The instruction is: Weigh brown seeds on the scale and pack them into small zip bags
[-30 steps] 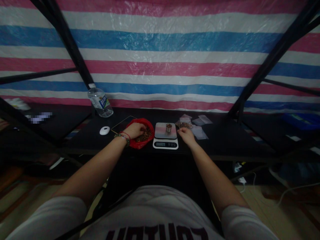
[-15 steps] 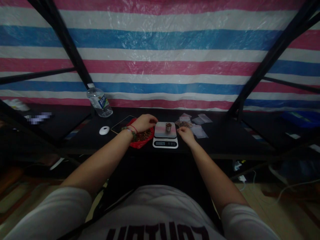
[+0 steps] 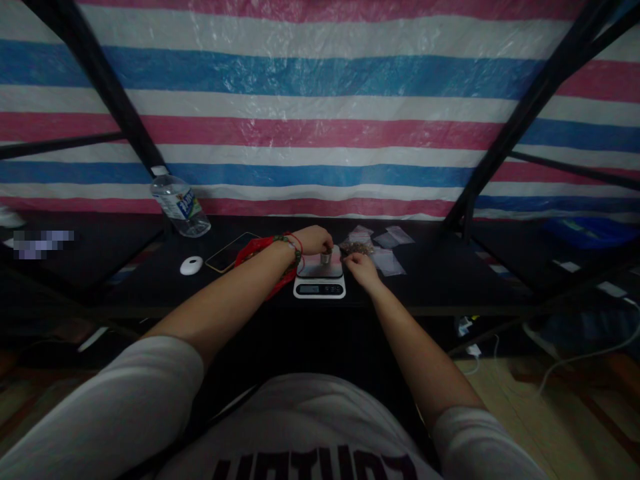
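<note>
A small metal cup point(image 3: 326, 258) stands on the plate of a white kitchen scale point(image 3: 320, 291). My left hand point(image 3: 315, 240) reaches over the scale, its fingers drawn together at the cup's rim; whatever they pinch is too small to make out. Under my left wrist is a red bag or bowl point(image 3: 250, 248), largely covered by the forearm, with small brown pieces in it. Close by the scale's right edge rests my right hand point(image 3: 362, 268), fingers curled, with nothing visible in them. A clear bag of brown pieces point(image 3: 357, 248) lies just beyond it.
Flat clear zip bags point(image 3: 389, 262) lie right of the filled bag. Left of the red container are a phone or tablet point(image 3: 231, 252), a white rounded object point(image 3: 191, 265) and a big plastic bottle point(image 3: 181, 205). Black frame posts point(image 3: 467, 193) flank the black table.
My left hand has moved right, from above the red container to the cup on the scale. The right hand stays beside the scale. The whole view has shifted slightly.
</note>
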A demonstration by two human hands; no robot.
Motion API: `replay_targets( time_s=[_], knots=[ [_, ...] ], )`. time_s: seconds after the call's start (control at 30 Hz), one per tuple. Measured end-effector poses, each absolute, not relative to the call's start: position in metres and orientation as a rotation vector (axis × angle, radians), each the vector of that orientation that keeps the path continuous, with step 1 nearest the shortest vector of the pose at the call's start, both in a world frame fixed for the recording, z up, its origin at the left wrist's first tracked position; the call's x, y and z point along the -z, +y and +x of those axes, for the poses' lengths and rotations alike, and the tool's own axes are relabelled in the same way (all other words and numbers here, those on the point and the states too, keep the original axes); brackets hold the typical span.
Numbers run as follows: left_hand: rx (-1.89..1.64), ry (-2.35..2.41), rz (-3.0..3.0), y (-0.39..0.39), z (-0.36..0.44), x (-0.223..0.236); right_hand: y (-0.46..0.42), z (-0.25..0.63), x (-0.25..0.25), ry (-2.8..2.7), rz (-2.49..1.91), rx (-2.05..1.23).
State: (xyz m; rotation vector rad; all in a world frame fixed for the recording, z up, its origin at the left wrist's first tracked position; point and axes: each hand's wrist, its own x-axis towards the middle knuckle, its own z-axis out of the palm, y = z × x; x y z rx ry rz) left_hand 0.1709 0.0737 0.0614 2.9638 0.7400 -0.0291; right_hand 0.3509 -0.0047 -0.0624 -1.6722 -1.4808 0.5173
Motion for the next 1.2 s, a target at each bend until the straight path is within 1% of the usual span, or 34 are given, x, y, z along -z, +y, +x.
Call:
replay_targets(
  time_s=[0.17,0.37,0.5,0.6,0.97,1.1,1.2],
  knots=[
    [0.012,0.71,2.964,0.076,0.168,-0.062,-0.003,0.347,0.062,-1.452,-1.616,-0.524],
    [-0.041,0.772,2.898,0.068,0.167,-0.065,0.003,0.362,0.061,-1.448,-1.631,-0.442],
    [-0.083,0.774,2.858,0.066,0.167,-0.067,0.003,0.383,0.06,-1.404,-1.738,-0.412],
    [-0.107,0.766,2.824,0.067,0.166,-0.065,0.0,0.386,0.058,-1.479,-1.855,-0.406],
    [-0.292,0.76,2.58,0.079,0.163,-0.053,-0.006,0.353,0.045,-1.794,-2.1,-0.246],
    [-0.42,0.874,2.559,0.079,0.155,-0.053,-0.005,0.355,0.047,-1.808,-2.057,-0.21],
    [-0.411,1.037,2.627,0.076,0.144,-0.051,-0.002,0.357,0.043,-1.729,-1.882,-0.205]
  ],
)
